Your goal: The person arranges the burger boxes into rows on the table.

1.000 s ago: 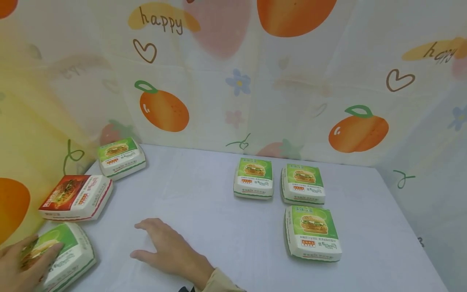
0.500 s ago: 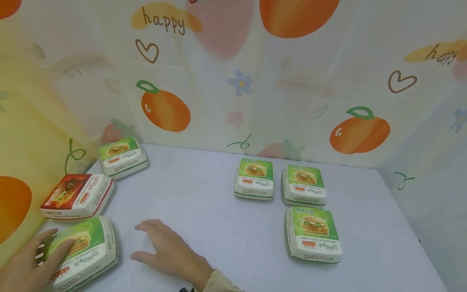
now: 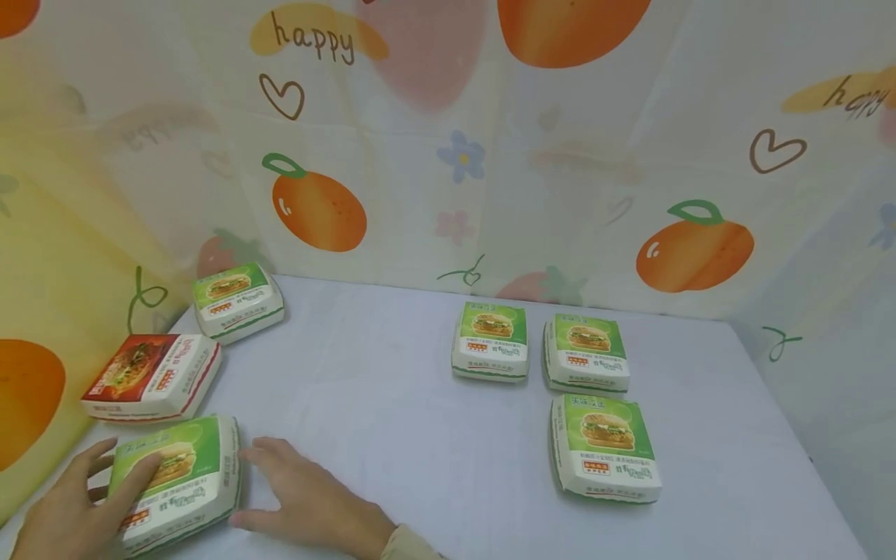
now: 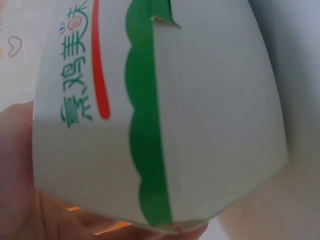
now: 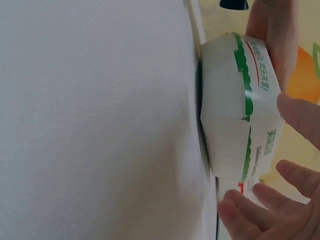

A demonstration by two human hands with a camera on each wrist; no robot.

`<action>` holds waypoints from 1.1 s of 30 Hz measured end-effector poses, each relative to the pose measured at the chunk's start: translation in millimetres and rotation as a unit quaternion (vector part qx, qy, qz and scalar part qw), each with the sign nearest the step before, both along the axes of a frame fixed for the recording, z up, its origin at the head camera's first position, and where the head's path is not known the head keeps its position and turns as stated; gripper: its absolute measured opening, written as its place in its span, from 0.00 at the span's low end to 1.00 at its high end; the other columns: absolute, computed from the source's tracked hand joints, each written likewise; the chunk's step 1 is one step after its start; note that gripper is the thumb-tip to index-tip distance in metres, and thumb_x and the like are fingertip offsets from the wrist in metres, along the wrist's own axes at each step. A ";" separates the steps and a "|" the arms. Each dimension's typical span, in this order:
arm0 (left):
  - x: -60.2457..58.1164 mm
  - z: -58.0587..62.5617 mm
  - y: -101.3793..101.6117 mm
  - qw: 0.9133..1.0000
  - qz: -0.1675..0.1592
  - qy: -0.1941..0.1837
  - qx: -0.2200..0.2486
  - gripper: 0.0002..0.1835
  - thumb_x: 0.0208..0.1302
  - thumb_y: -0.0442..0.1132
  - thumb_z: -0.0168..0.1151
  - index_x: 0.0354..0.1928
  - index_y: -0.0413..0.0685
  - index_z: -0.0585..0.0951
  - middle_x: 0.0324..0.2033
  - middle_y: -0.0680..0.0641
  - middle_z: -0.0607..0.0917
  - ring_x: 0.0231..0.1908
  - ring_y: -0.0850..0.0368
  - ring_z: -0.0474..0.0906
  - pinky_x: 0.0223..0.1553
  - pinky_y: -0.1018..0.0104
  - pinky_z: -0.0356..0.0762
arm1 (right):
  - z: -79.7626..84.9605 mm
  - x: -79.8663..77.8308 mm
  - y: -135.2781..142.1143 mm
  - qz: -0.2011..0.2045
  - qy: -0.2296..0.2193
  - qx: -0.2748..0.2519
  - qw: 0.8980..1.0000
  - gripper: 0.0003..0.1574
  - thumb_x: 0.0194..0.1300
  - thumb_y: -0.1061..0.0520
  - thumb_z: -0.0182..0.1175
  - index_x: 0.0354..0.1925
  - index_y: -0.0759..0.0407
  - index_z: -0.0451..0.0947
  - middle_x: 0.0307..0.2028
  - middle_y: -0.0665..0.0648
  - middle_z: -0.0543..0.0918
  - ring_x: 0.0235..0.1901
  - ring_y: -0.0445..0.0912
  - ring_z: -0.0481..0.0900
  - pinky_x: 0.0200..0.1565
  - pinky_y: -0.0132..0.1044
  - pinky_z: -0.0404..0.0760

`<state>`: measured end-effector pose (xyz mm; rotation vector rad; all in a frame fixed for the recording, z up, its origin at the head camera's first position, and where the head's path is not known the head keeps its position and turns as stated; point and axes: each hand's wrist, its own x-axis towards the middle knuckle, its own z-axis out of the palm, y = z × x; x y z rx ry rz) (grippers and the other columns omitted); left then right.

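Observation:
A green-and-white burger box (image 3: pixel 203 486) lies at the front left of the table, its printed burger facing up. My left hand (image 3: pixel 77 502) grips it from the left, thumb across the top and fingers around the far left side. In the left wrist view the side of the burger box (image 4: pixel 215 110) fills most of the picture, and some fingers are hidden behind it. My right hand (image 3: pixel 311 498) is close beside the box's right side, fingers spread and slightly bent. Whether its fingertips touch the box I cannot tell.
A red burger box (image 3: pixel 150 377) sits just behind the gripped one, with a green burger box (image 3: pixel 238 303) in the back left corner. Toward the right stand three more green boxes, the nearest burger box (image 3: pixel 605 447) in front. A fruit-print curtain (image 3: pixel 406 194) borders the table's back.
My left hand has moved the green burger box rightward and a little away from me. My right hand stayed still at first, then shifted slightly left and down toward it.

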<state>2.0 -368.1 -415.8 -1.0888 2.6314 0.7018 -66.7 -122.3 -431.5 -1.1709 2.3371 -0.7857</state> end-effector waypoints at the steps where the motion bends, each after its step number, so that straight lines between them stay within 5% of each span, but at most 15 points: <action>1: -0.4 0.2 1.9 1.000 0.003 -0.002 0.000 0.56 0.67 0.71 0.45 0.74 0.27 0.45 0.63 0.17 0.62 0.56 0.21 0.69 0.51 0.36 0.74 | -0.7 0.7 -0.3 0.005 -0.001 0.003 1.000 0.45 0.68 0.34 0.58 0.76 0.38 0.53 0.75 0.41 0.56 0.72 0.33 0.59 0.65 0.28 0.70; 8: -3.7 -0.6 6.4 0.999 -0.022 0.036 0.011 0.53 0.67 0.71 0.46 0.73 0.30 0.50 0.64 0.19 0.63 0.56 0.23 0.73 0.47 0.39 0.76 | -4.4 3.9 1.2 0.024 -0.013 -0.002 1.000 0.49 0.69 0.36 0.57 0.78 0.42 0.47 0.76 0.42 0.52 0.74 0.33 0.54 0.67 0.26 0.67; 20: -12.6 7.0 31.3 0.989 -0.064 0.134 0.028 0.43 0.71 0.62 0.50 0.72 0.34 0.56 0.66 0.22 0.64 0.56 0.22 0.72 0.44 0.38 0.81 | -6.0 -2.3 20.7 -0.042 0.028 -0.070 0.996 0.48 0.70 0.41 0.59 0.77 0.51 0.47 0.76 0.49 0.54 0.75 0.40 0.56 0.71 0.30 0.64; 27: -13.6 2.2 41.3 0.972 -0.124 0.197 0.032 0.36 0.72 0.56 0.53 0.72 0.40 0.62 0.64 0.25 0.69 0.52 0.23 0.77 0.29 0.67 0.81 | -0.9 -3.7 35.5 -0.084 0.009 -0.101 0.991 0.42 0.73 0.46 0.56 0.76 0.54 0.51 0.75 0.52 0.58 0.73 0.42 0.61 0.70 0.32 0.67; 33: -17.8 -5.4 54.2 0.958 -0.158 0.234 0.049 0.37 0.70 0.53 0.58 0.73 0.41 0.62 0.65 0.26 0.69 0.50 0.29 0.80 0.30 0.79 0.79 | 1.7 -5.3 47.3 -0.120 0.008 -0.133 0.984 0.40 0.71 0.49 0.58 0.73 0.57 0.55 0.72 0.55 0.62 0.70 0.44 0.66 0.68 0.33 0.70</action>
